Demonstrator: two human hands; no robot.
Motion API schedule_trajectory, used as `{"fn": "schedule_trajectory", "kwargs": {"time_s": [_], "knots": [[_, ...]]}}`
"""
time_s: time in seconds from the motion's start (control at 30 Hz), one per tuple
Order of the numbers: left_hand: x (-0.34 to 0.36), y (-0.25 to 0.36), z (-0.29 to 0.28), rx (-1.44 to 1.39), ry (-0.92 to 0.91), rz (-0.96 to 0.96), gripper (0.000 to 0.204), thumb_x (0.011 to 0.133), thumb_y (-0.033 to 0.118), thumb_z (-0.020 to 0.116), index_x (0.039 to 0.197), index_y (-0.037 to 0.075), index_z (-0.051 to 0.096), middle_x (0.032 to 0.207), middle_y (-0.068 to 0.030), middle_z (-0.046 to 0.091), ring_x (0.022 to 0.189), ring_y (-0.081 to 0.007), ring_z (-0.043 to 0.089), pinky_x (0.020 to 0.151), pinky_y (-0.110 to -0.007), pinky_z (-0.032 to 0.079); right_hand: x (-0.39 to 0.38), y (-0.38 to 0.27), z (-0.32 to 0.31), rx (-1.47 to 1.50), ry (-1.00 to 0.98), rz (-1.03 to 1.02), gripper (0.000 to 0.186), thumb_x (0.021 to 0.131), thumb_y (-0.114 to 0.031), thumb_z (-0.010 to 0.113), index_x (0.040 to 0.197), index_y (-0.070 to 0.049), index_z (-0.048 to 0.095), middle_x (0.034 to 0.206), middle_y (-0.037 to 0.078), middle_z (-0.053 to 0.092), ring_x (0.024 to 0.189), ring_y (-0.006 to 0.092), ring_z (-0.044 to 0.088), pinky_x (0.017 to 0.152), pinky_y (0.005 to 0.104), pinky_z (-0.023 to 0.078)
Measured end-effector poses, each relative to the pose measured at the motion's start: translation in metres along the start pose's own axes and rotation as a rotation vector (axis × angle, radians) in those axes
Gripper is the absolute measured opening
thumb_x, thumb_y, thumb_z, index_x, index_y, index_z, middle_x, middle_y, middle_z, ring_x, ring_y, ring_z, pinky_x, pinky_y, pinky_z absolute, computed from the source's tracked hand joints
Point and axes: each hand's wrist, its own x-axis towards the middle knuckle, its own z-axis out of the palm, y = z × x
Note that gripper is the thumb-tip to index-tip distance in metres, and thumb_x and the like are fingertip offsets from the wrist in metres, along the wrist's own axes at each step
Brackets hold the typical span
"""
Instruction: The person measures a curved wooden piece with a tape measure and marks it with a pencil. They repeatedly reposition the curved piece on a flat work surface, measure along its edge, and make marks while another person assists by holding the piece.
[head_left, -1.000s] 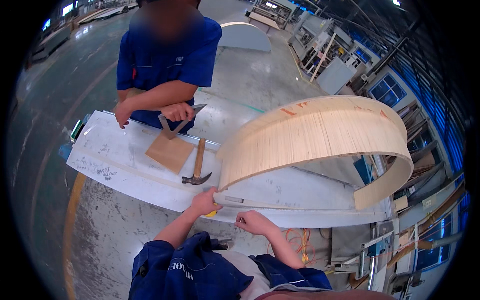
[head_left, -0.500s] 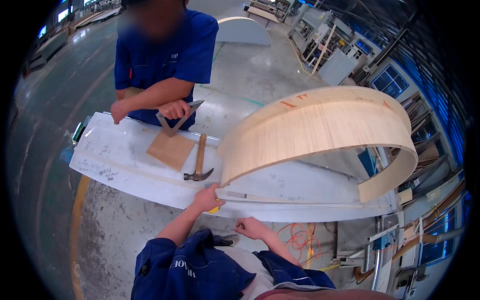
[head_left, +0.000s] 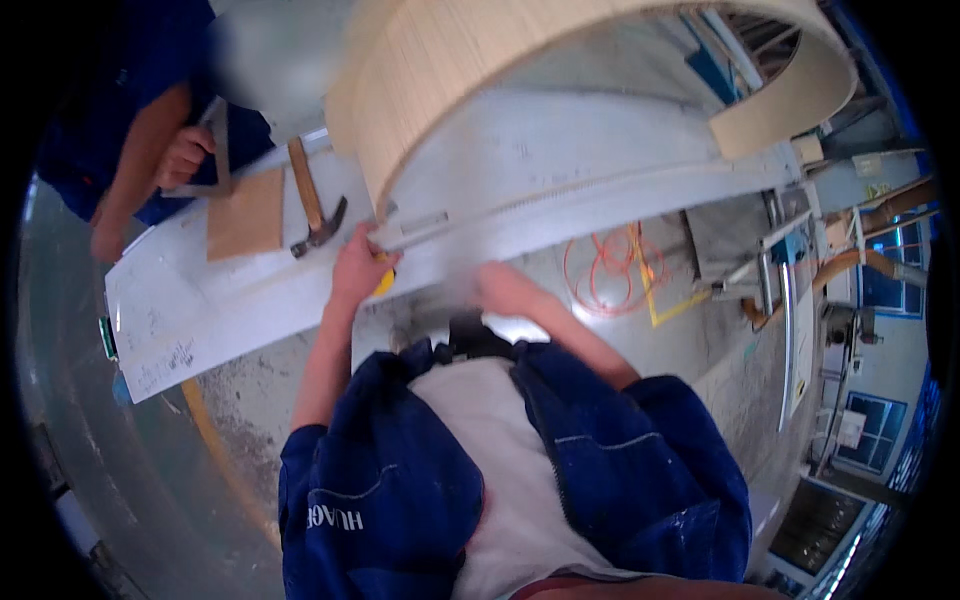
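"Doing what with the yellow tape measure (head_left: 384, 283), at nine o'clock?"
"Measuring, presumably, by the curved wooden panel (head_left: 480, 70) at twelve; calls next for holding steady."
"Gripped how?"
"Wrapped in the curled left hand (head_left: 358, 268). Can't tell about the right hand (head_left: 506, 290), mid-dial: too blurred to judge."

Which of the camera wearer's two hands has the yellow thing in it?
The left hand, close to the end of the curved wooden panel: the yellow tool shows in its grip. The right hand, though blurred, shows nothing yellow.
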Motion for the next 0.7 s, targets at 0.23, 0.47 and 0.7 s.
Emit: {"fn": "schedule_trajectory", "kwargs": {"time_s": [0.23,0.47,0.7], "knots": [[-0.001,0.016,-0.008,0.030,0.075,0.055,0.047,0.079,0.027,0.087,0.116,0.004,0.068,0.082,-0.0135,0.074,0.077,-0.0258,0.073,0.071,-0.037,0.057,0.012,0.000,-0.027,0.218,0.101,0.121,0.026,0.091,-0.025,0.066,0.105,-0.003,0.072,0.088,0.016,0.075,0.084,0.0357,0.072,0.079,0.0440,0.057],[0.010,0.001,-0.018,0.066,0.181,0.014,0.022,0.081,0.026,0.083,0.093,0.008,0.080,0.093,-0.0119,0.074,0.086,-0.0302,0.072,0.077,-0.039,0.056,0.058,0.009,-0.050,0.338,0.269,0.058,0.026,0.090,-0.021,0.067,0.104,0.000,0.071,0.085,0.017,0.074,0.082,0.0346,0.071,0.077,0.0412,0.056],[0.004,0.007,-0.023,0.189,0.240,-0.120,0.019,0.082,0.028,0.082,0.092,0.012,0.081,0.100,-0.0097,0.072,0.091,-0.0306,0.070,0.080,-0.042,0.055,0.097,0.015,-0.042,0.293,0.368,-0.028,0.026,0.091,-0.020,0.065,0.110,-0.002,0.070,0.092,0.016,0.074,0.087,0.0331,0.072,0.080,0.0426,0.056]]}}
